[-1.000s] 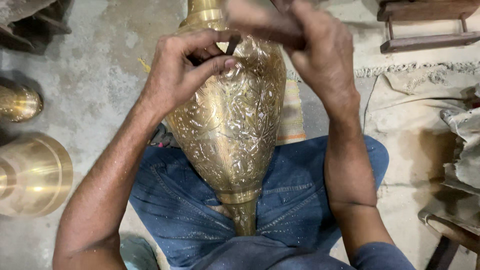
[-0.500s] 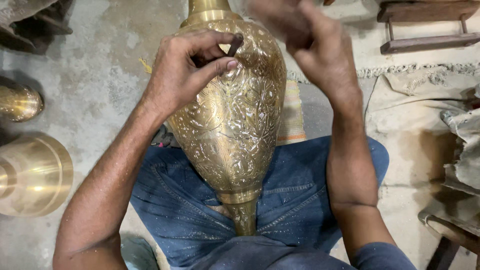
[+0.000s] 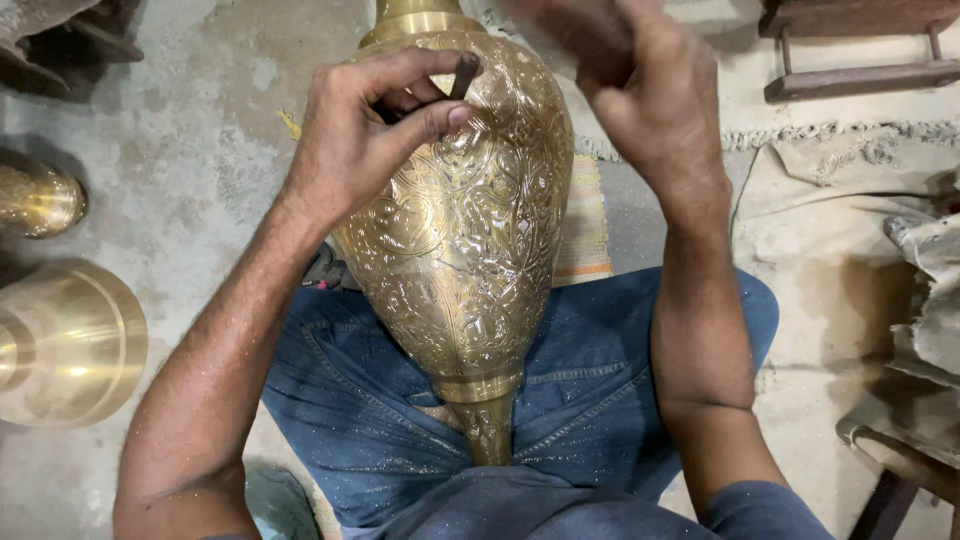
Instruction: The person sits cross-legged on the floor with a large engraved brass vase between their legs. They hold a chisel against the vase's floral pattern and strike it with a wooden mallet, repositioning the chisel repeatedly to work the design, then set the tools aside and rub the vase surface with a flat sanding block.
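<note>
Brass engraved vase (image 3: pixel 465 230); left hand (image 3: pixel 365 130) pinches a dark punch (image 3: pixel 463 75), blurred right hand's (image 3: pixel 650 100) grip unclear.

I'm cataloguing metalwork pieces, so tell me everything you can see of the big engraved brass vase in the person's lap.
The brass vase is golden, shiny, pear-shaped, covered with engraved floral scrollwork. It lies tilted across the jeans, narrow stem toward the person, wide body and banded collar pointing away. The left hand rests on its upper body, pinching a small dark punch against it. The blurred right hand is raised above it.
</note>
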A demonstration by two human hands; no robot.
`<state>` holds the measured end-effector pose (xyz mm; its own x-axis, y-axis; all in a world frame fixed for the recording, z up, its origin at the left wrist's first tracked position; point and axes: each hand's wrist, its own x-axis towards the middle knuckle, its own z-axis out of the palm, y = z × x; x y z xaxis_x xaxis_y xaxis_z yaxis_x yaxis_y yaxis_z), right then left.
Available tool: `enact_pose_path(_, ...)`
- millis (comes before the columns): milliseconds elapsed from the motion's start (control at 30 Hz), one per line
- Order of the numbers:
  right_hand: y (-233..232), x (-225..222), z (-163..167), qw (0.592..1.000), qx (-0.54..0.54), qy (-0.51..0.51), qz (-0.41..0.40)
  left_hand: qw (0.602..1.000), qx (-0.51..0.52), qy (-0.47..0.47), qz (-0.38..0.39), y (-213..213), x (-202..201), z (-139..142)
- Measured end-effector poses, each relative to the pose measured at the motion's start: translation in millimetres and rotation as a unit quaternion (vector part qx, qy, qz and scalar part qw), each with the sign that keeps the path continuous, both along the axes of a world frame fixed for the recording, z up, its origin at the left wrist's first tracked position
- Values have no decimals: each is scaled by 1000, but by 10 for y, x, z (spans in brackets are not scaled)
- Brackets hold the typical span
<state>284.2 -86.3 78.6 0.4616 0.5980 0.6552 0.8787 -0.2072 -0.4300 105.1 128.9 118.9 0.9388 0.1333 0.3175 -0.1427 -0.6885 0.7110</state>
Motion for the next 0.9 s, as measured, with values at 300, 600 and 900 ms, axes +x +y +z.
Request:
enact_pose_path(300, 6, 47, -18, 999, 0, 34, 13, 999, 37, -4, 3, 41, 47, -70)
enact_pose_path(600, -23, 117, -148, 985, -47, 160, 39, 1000, 4, 1, 11, 17, 20, -37)
enact_pose_path(900, 6, 95, -130, 993, -86, 61, 54, 1000, -2, -6, 19, 36, 25, -103)
